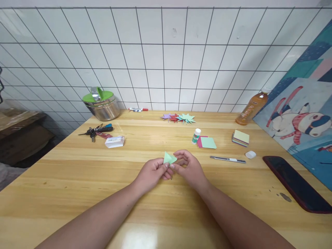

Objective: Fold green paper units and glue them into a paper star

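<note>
Both hands, left hand [153,171] and right hand [188,167], pinch a pale green folded paper triangle [169,158], its tip pointing toward the wooden table's [77,180] far edge; a white glue bottle [196,135] and grey utility knife [227,159] lie nearby.

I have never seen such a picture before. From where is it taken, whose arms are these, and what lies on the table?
The one picture comes from a camera worn on a person's head, looking down at their own bare arms. The left hand and right hand together pinch a small folded green paper above a wooden table. On the table lie finished paper stars, a glue bottle, loose paper squares, a paper stack, a utility knife, keys, a metal pot and a dark phone.
</note>
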`<state>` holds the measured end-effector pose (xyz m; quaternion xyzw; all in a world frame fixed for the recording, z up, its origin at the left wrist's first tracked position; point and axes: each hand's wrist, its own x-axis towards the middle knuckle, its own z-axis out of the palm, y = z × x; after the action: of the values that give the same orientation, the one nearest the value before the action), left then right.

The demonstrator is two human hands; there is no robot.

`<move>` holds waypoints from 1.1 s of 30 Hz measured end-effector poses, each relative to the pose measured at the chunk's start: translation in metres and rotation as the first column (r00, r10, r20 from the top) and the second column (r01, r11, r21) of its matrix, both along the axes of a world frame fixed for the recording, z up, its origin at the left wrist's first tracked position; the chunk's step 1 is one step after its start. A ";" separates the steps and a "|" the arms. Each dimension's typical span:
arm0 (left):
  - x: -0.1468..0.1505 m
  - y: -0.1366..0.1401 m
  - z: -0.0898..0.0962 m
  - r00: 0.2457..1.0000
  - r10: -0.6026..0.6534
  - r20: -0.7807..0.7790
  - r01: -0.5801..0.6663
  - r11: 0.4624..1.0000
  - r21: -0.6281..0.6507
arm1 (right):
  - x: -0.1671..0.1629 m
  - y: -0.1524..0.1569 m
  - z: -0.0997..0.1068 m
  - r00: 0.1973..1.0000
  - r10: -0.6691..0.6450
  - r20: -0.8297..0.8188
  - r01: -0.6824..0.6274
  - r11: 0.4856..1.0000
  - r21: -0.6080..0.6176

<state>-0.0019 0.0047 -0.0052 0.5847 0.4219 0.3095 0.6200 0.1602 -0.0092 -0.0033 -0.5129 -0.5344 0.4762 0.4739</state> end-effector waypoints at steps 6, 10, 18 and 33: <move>0.001 -0.002 0.001 1.000 0.008 -0.004 -0.008 0.999 -0.031 | 0.001 0.002 -0.003 0.999 -0.044 -0.002 0.044 0.999 -0.018; 0.001 -0.001 -0.002 0.999 0.026 0.021 -0.024 0.997 -0.072 | 0.001 0.003 -0.003 0.996 -0.073 -0.057 0.073 0.997 0.006; 0.002 0.000 0.000 0.992 0.070 0.104 -0.048 0.978 -0.202 | 0.000 0.001 -0.004 0.994 -0.109 0.021 0.107 0.990 0.093; 0.002 -0.001 0.001 0.995 0.016 0.098 -0.002 0.991 -0.137 | -0.003 -0.002 -0.001 0.984 -0.166 0.062 0.163 0.985 0.055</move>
<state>0.0000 0.0034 -0.0040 0.5230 0.4135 0.3113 0.6772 0.1572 -0.0113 -0.0040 -0.5588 -0.5174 0.4046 0.5063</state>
